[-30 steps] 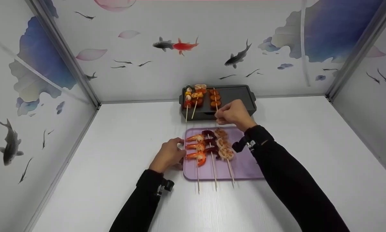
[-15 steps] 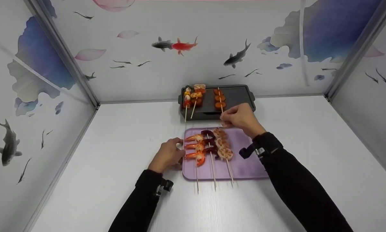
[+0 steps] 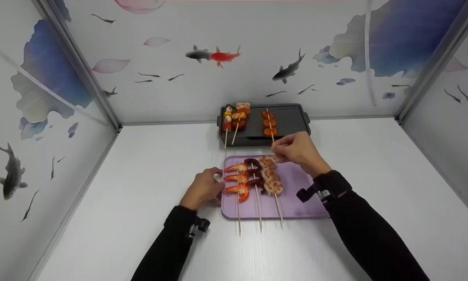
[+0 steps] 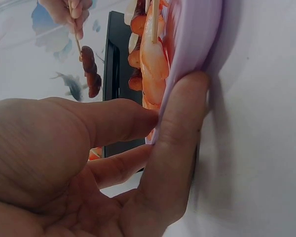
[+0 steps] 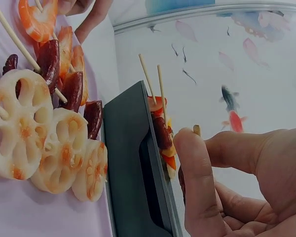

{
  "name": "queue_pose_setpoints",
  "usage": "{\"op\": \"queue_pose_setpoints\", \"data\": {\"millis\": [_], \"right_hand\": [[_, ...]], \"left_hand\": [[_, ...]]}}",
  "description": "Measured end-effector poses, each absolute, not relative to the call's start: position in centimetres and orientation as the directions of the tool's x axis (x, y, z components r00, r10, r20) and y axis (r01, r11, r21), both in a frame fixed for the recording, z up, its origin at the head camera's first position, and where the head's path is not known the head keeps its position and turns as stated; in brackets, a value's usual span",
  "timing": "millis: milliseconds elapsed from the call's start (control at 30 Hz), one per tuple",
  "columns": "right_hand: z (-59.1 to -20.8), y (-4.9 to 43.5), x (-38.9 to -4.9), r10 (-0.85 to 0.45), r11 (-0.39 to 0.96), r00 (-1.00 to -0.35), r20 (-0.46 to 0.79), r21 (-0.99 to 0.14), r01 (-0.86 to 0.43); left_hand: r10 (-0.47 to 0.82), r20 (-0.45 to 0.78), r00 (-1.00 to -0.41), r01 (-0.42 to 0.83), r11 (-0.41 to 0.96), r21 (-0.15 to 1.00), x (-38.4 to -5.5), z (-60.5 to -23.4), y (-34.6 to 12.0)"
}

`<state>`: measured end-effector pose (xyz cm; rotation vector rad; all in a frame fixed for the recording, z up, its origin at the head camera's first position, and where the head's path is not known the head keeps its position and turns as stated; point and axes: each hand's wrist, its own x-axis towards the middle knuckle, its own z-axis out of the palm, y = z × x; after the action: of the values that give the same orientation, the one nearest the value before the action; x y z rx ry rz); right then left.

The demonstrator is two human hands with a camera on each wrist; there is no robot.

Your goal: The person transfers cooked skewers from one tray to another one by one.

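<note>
My right hand (image 3: pixel 298 152) pinches the bare stick end of a skewer of round orange-brown slices (image 3: pixel 269 123). Those slices overlap the black grill plate (image 3: pixel 290 117) in the head view; from the left wrist, the skewer (image 4: pixel 90 71) shows apart from the grill, raised above it. My left hand (image 3: pixel 203 189) grips the left rim of the lilac tray (image 3: pixel 300 208), thumb on top and fingers beneath. On the tray lie a shrimp skewer (image 3: pixel 241 191), a dark red tentacle skewer (image 3: pixel 253 171) and a lotus root skewer (image 3: pixel 273 186), sticks reaching over the front rim.
On the grill's left side rest a skewer of mixed red, white and yellow pieces (image 3: pixel 228 119) and another with lotus root and brown pieces (image 3: pixel 239 116). The grill stands against the patterned back wall (image 3: pixel 249 86). White table surface (image 3: pixel 152 168) surrounds the tray.
My right hand has moved right and toward me, carrying the skewer of orange-brown slices rightward over the grill. The left hand stays at the tray's rim.
</note>
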<state>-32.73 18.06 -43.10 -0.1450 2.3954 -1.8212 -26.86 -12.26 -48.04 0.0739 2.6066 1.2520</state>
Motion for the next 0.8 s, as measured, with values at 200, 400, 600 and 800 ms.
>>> {"op": "queue_pose_setpoints", "data": {"millis": [200, 400, 600, 800], "right_hand": [[-43.4, 18.2, -31.8, -0.166, 0.268, -0.985, -0.047, -0.963, 0.001], [-43.5, 18.4, -30.7, -0.177, 0.272, -0.982, -0.061, -0.962, 0.011], [-43.8, 18.6, -29.7, -0.194, 0.242, -0.978, -0.075, -0.97, 0.026], [-44.1, 18.9, -28.7, -0.202, 0.234, -0.977, -0.067, -0.972, 0.019]], "left_hand": [[0.152, -0.18, -0.972, -0.038, 0.653, 0.757, -26.7, -48.0, -12.2], [0.145, -0.195, -0.97, -0.053, 0.656, 0.753, -26.7, -47.9, -12.2], [0.145, -0.206, -0.968, -0.062, 0.654, 0.754, -26.7, -47.8, -12.2], [0.148, -0.191, -0.97, -0.04, 0.682, 0.73, -26.7, -47.8, -12.3]]}}
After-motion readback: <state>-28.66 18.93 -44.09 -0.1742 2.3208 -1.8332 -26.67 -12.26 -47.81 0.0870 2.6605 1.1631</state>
